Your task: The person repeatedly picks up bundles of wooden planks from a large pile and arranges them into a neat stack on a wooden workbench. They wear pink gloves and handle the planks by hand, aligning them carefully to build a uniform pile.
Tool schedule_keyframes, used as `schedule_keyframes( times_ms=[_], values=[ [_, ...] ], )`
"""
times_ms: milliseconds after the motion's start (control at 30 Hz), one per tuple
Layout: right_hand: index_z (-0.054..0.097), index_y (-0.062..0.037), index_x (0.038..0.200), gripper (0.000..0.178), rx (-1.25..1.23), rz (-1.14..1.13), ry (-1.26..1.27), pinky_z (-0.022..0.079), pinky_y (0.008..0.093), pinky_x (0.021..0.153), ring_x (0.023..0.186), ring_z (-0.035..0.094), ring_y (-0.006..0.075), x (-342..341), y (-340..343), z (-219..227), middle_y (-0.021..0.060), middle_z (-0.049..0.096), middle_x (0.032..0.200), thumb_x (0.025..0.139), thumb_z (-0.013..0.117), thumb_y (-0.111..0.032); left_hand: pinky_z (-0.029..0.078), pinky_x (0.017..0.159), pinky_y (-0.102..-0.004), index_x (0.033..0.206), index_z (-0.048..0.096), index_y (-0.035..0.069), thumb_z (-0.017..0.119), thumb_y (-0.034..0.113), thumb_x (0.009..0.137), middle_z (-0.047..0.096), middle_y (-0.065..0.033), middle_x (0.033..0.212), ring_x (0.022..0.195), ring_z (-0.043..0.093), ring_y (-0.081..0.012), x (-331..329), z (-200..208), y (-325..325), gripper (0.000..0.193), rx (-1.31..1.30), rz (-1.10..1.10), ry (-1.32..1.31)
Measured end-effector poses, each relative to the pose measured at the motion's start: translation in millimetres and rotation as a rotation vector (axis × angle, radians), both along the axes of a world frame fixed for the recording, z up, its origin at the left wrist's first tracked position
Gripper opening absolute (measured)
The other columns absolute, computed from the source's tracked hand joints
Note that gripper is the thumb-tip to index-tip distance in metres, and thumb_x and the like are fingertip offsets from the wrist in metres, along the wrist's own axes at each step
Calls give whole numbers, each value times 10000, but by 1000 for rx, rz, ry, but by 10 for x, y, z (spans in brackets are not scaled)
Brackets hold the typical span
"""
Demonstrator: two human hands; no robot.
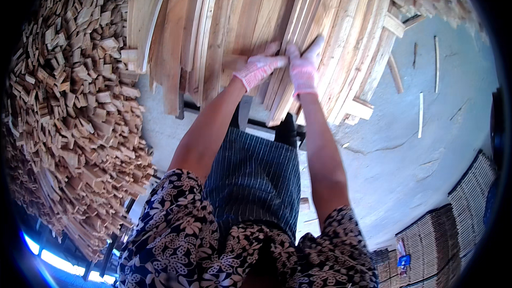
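Note:
My left hand (260, 68), in a pink and white knitted glove, reaches across the wooden planks with its fingers stretched to the right. They touch the side of a narrow plank (292, 24) that stands higher than its neighbours. Close beside it, my right hand (304, 69) wears the same kind of glove. Its thumb and fingers are spread in a V over the narrow planks, palm down. Wide, pale brown planks (232, 26) lie side by side to the left of my hands. More planks (346, 37) lie to the right, with a crosswise wood piece (358, 109) under their near ends.
A tall heap of short wood pieces (80, 90) fills the left side. Loose strips (421, 114) lie on the grey floor (394, 165) at right. Slatted stacks (426, 240) stand at the lower right, with a small blue object (404, 261) among them.

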State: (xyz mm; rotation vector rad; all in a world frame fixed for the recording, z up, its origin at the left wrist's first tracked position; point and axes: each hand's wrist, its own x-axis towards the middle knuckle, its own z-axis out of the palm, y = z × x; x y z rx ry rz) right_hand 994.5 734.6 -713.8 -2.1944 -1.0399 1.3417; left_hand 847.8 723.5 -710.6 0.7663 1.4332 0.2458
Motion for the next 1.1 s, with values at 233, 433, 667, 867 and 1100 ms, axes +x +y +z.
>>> schedule_keyframes(
  times_ms=[233,433,667,867,1100],
  values=[
    [92,-57,1620,1023,3,-137,441,376,327,1120,1395,435,297,362,-93,40,259,375,1557,872,747,-297,299,1187,-352,1591,316,152,722,424,837,373,-180,1599,1482,345,-285,245,254,-2,899,-47,2,-59],
    [226,-35,1595,879,95,-179,447,395,337,1118,1335,492,258,1252,-393,207,189,438,1525,874,724,-102,355,1145,-477,1555,346,219,745,481,823,392,-288,1461,1369,386,-464,1073,69,-131,874,313,-380,408],
    [359,-82,1537,675,105,-304,457,555,296,757,872,631,146,2486,-608,463,105,658,1106,932,660,-96,435,1035,-504,1523,356,238,757,451,817,395,-245,1354,1236,434,-443,1474,-37,-203,839,337,-192,812],
    [528,-87,1355,605,-72,-394,700,560,299,640,784,644,126,3010,-268,-369,38,645,981,871,786,-342,447,1004,-520,1513,357,211,731,346,840,399,-251,1308,1181,461,-456,1457,-19,-47,782,258,-314,809],
    [484,-47,1464,678,31,-357,403,453,337,991,1114,591,189,3041,-313,-554,85,631,1267,904,745,-325,450,979,-536,1531,295,162,719,310,817,423,-267,1246,1138,486,-442,1787,83,-183,844,685,-94,625]
  ],
)
